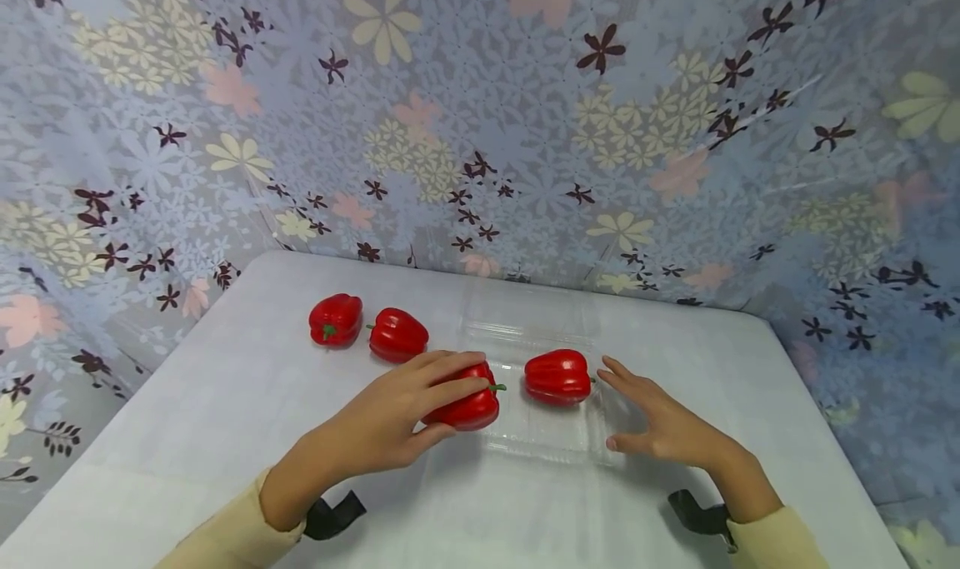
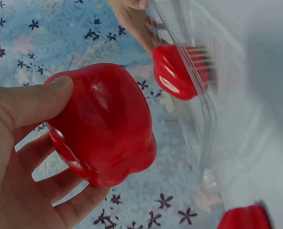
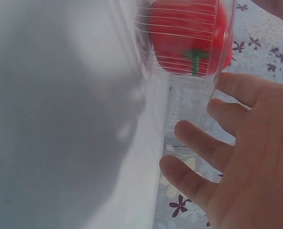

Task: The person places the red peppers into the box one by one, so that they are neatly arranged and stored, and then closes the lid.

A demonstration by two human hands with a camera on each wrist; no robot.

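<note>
My left hand (image 1: 401, 406) grips a red bell pepper (image 1: 468, 406) near the left side of a clear plastic container (image 1: 517, 431). In the left wrist view, thumb and fingers wrap round this glossy pepper (image 2: 103, 124), held above the table. Another red bell pepper (image 1: 558, 377) lies in the container, its green stem toward the right; the right wrist view shows this pepper (image 3: 184, 36) through the ribbed wall. My right hand (image 1: 667, 423) holds nothing. Its fingers are spread beside the container's right side, and in the right wrist view some fingertips are close to the wall.
Two more red bell peppers lie on the white table, one pepper (image 1: 335, 319) at the far left and one pepper (image 1: 398, 336) beside it. Behind the container extends its clear lid (image 1: 528, 306). A flowered cloth (image 1: 480, 119) hangs behind the white table (image 1: 225, 402).
</note>
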